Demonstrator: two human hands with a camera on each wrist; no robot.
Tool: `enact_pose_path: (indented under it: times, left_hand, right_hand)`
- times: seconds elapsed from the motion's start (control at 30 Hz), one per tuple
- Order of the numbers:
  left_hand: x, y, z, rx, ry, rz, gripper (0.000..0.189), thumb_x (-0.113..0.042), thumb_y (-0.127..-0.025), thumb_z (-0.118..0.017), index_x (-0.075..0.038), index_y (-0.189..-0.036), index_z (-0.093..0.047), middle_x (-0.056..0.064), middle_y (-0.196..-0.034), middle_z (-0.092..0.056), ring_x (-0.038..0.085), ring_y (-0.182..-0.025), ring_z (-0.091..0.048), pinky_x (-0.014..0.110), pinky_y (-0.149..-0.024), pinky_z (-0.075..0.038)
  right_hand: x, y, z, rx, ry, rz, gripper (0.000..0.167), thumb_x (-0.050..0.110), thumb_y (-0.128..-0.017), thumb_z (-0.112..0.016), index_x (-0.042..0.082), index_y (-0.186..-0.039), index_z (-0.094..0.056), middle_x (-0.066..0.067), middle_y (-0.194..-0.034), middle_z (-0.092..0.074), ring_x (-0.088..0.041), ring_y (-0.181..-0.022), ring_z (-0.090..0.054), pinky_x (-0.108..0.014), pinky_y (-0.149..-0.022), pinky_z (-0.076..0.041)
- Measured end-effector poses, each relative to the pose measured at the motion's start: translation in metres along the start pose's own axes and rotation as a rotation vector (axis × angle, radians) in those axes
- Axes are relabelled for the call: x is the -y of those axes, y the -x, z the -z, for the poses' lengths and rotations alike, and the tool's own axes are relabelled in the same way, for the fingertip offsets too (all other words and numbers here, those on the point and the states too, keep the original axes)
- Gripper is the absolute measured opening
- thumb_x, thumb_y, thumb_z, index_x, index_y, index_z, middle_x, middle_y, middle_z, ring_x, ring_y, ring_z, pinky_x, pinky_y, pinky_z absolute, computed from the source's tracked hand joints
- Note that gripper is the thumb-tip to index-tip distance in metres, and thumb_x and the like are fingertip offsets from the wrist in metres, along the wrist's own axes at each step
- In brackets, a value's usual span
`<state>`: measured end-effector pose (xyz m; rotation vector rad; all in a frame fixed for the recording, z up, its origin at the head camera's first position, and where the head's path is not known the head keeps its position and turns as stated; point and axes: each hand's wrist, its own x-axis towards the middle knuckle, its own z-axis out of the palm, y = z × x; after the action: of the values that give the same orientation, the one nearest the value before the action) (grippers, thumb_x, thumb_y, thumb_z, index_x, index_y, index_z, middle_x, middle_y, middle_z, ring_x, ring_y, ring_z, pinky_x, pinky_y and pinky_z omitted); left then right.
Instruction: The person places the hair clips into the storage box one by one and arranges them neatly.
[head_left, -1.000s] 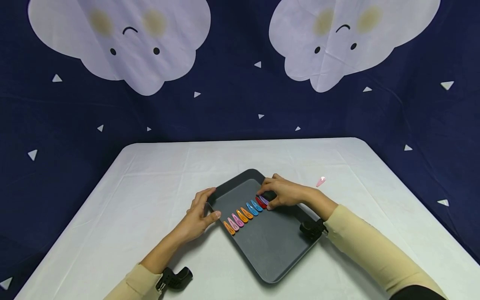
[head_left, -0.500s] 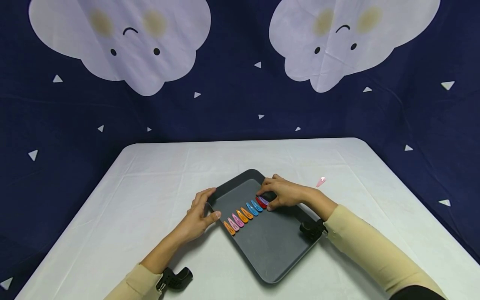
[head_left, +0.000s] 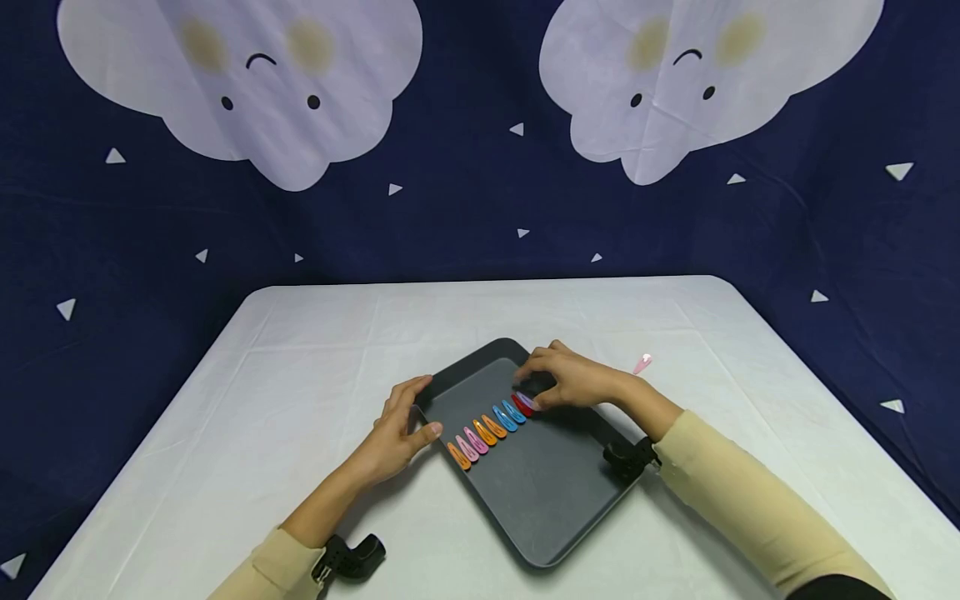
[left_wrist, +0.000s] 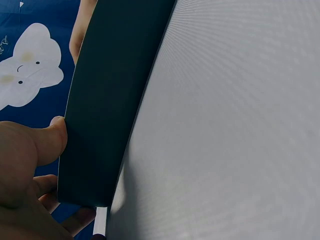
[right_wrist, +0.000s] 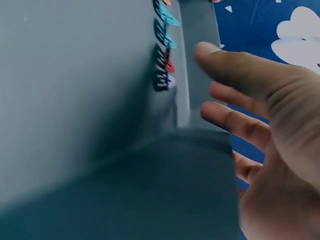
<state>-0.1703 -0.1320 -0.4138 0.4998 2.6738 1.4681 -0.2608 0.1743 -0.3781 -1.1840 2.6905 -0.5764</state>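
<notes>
In the head view a dark grey baking tray point(head_left: 525, 492) lies turned at an angle on the table. A slanting row of snap hair clips crosses it: orange point(head_left: 459, 456), pink point(head_left: 476, 440), orange point(head_left: 493, 427), blue point(head_left: 513, 411), red point(head_left: 522, 406) and purple point(head_left: 527, 401). My left hand point(head_left: 393, 433) holds the tray's left corner, thumb on the rim and fingers round the outside. Over the row's far end hovers my right hand point(head_left: 562, 377). Its thumb point(right_wrist: 230, 62) and fingers are spread and hold nothing in the right wrist view, with the purple clip just beyond them.
One pink hair clip point(head_left: 642, 364) lies on the white table point(head_left: 337, 333) behind the right forearm. A dark blue cloth point(head_left: 465, 225) with clouds hangs behind the table. Each wrist carries a black camera point(head_left: 628, 458).
My right hand has let go of the purple hair clip and lifted slightly up and to the right. The clip stays at the end of the row. The left hand keeps still.
</notes>
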Motion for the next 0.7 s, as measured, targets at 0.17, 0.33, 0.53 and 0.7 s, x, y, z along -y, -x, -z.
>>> enact_pose_path:
  times: [0.17,0.33,0.53,0.7]
  left_hand:
    - [-0.001,0.0,0.0,0.001,-0.001,0.002,0.069,-0.016,-0.091,-0.061,-0.011,-0.149,-0.024,0.012,-0.152,-0.02,0.037,-0.143,-0.013,0.075,-0.102,0.0]
    - [-0.001,0.0,-0.001,0.004,0.001,0.016,0.069,-0.016,-0.091,-0.061,-0.012,-0.149,-0.024,0.011,-0.152,-0.019,0.036,-0.143,-0.013,0.074,-0.103,-0.002]
    - [-0.002,0.0,-0.001,0.004,-0.003,0.023,0.07,-0.017,-0.091,-0.061,-0.013,-0.149,-0.023,0.011,-0.152,-0.019,0.036,-0.143,-0.013,0.073,-0.104,-0.003]
    - [-0.002,0.0,-0.001,0.006,-0.004,0.024,0.07,-0.017,-0.091,-0.061,-0.014,-0.149,-0.023,0.01,-0.152,-0.019,0.036,-0.143,-0.013,0.073,-0.104,-0.003]
  right_hand:
    - [-0.004,0.004,0.01,-0.073,-0.079,-0.04,0.047,0.026,-0.081,-0.073,0.012,-0.124,-0.062,0.0,-0.122,-0.059,-0.023,-0.106,-0.044,-0.039,-0.091,-0.04]
    - [-0.007,0.01,0.02,-0.156,-0.11,-0.067,0.047,0.027,-0.083,-0.071,0.009,-0.125,-0.06,-0.004,-0.122,-0.061,-0.028,-0.108,-0.047,-0.041,-0.091,-0.04]
    - [-0.013,0.019,0.032,-0.284,-0.093,-0.107,0.045,0.027,-0.083,-0.071,0.008,-0.123,-0.061,-0.009,-0.119,-0.062,-0.029,-0.108,-0.048,-0.047,-0.094,-0.039]
    - [-0.024,0.028,0.037,-0.35,-0.076,-0.195,0.043,0.031,-0.084,-0.07,0.012,-0.122,-0.062,-0.008,-0.118,-0.062,-0.029,-0.108,-0.048,-0.044,-0.088,-0.042]
